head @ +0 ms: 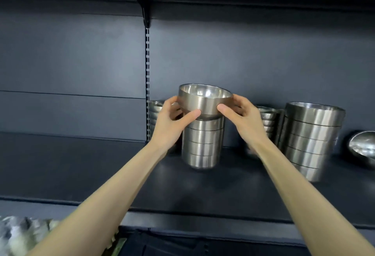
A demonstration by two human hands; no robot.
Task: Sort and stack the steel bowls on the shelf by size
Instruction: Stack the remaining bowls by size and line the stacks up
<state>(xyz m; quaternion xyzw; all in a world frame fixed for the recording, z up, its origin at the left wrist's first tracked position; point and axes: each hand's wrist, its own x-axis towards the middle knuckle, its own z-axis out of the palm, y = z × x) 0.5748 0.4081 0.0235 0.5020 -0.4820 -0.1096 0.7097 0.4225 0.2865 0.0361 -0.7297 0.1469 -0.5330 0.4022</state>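
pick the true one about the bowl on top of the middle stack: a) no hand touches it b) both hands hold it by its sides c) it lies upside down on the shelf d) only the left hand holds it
B: the left hand and the right hand each grip a side of the top bowl, open side up, over the middle stack.

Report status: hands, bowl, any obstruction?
Left hand and right hand both grip top bowl, tilted atop centre stack. Wider stack stands right, apart. Nothing blocking.
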